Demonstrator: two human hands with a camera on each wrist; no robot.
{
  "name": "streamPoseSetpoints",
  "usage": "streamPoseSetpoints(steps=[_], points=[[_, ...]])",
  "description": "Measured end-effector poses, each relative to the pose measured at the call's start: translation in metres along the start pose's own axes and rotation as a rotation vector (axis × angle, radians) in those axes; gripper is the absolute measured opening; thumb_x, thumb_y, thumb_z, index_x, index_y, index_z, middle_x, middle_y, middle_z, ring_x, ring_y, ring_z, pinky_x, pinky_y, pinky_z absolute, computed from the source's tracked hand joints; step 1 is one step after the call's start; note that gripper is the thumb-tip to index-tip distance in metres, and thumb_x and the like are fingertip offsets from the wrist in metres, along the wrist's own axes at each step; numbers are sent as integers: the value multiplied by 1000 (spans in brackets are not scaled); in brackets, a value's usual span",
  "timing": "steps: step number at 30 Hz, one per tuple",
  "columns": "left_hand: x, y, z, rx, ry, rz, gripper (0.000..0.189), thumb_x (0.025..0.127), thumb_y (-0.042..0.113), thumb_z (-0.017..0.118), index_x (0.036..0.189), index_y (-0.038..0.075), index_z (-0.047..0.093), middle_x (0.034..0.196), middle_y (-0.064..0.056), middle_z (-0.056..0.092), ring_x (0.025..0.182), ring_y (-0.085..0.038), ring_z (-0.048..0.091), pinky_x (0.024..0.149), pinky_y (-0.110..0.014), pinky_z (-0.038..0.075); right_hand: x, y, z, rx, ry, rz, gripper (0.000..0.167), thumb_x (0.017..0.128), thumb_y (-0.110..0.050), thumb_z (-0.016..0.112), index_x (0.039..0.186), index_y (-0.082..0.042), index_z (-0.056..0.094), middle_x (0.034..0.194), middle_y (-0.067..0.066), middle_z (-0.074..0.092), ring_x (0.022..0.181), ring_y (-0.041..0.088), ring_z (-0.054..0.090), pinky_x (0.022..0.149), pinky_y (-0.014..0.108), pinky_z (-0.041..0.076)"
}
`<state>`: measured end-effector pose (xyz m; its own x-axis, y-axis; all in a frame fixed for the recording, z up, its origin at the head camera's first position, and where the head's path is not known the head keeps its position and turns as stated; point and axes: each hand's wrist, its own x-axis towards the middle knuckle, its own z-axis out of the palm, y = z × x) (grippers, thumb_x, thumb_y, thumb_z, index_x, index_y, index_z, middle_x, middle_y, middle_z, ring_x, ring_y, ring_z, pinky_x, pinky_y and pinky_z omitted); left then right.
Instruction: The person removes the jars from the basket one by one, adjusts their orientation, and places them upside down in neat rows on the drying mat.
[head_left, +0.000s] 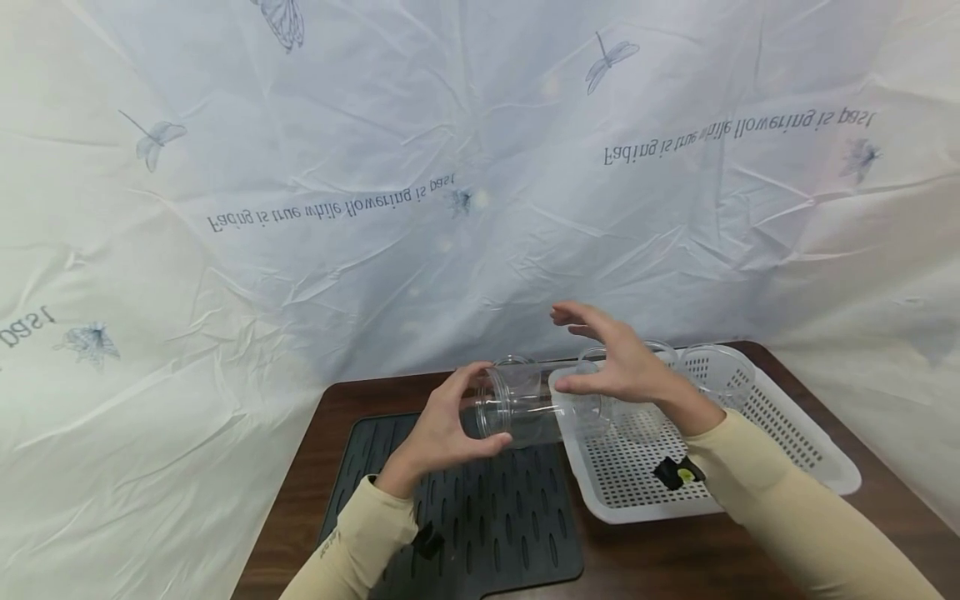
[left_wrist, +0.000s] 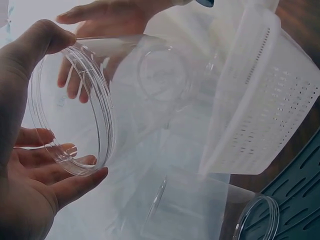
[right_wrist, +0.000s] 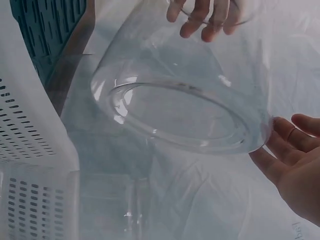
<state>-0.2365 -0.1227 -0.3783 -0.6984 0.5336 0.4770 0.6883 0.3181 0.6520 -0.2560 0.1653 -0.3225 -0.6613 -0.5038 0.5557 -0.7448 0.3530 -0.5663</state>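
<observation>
Jar [head_left: 536,408] hangs on its side in mid-air, and from my end I see its ridged mouth turned to the left hand [head_left: 442,425] and its closed base toward the right hand [head_left: 622,362]. On the left, thumb and fingers curl round the mouth end and carry the weight, probably because the ridges give purchase that the slick wall lacks. On the right, the fingers are spread and lifted, the thumb by the wall near the base; I judge this hand steadies rather than grips, though I cannot tell how firmly it touches. Below and behind, a second jar [left_wrist: 190,205] stands on the mat [head_left: 487,533], apparently mouth down, which would let it drain. More clear vessels [head_left: 716,371] sit in the basket [head_left: 652,510] beside the mat, likely grouped there so that they cannot roll. All of these are colourless and see-through, glass or hard plastic, I cannot say which; the held one is a straight cylinder, with a stepped ring in its base. Basket walls are white, stiff and pierced with small slots; the mat is dark, flat and round-cornered, with rows of long ovals. Under both runs a brown wood-grain worktop [head_left: 660,558], backed by a creased, printed sheet [head_left: 405,275].
</observation>
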Motion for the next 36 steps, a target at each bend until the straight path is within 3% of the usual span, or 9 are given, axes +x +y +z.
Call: streamPoseSetpoints(steps=[10, 18, 23, 29, 36], points=[[0, 1, -2, -1, 8, -5, 81, 79, 24, 81, 147, 19, 37, 139, -10, 49, 124, -24, 54, 97, -41, 52, -12, 17, -5, 295, 91, 45, 75, 84, 0, 73, 148, -3, 35, 143, 16, 45, 132, 36, 43, 110, 37, 40], [0, 0, -5, -5, 19, 29, 82, 79, 23, 81, 148, 19, 37, 138, -8, 50, 123, -24, 55, 96, -37, 53, -27, 33, 1, 508, 146, 81, 61, 93, -3, 61, 148, 0, 34, 140, 6, 48, 132, 26, 46, 109, 31, 41], [0, -1, -6, -18, 25, 43, 82, 78, 21, 81, 147, 18, 37, 134, -9, 52, 122, -25, 56, 95, -38, 53, -33, 38, 8, 568, 179, 97, 59, 94, -8, 61, 146, 1, 36, 138, 6, 51, 130, 26, 48, 107, 28, 43], [0, -2, -7, -33, 40, 52, 82, 77, 18, 80, 147, 17, 37, 134, -10, 52, 121, -26, 56, 95, -40, 54, -39, 42, 16, 654, 165, 112, 61, 96, -17, 61, 146, 4, 33, 138, 3, 51, 130, 24, 48, 102, 24, 45], [0, -3, -8, -50, 45, 56, 83, 77, 17, 80, 148, 17, 37, 135, -12, 51, 123, -27, 56, 95, -40, 54, -46, 45, 31, 874, 169, 53, 59, 98, -10, 56, 146, 9, 28, 143, 12, 46, 133, 19, 44, 108, 26, 41]])
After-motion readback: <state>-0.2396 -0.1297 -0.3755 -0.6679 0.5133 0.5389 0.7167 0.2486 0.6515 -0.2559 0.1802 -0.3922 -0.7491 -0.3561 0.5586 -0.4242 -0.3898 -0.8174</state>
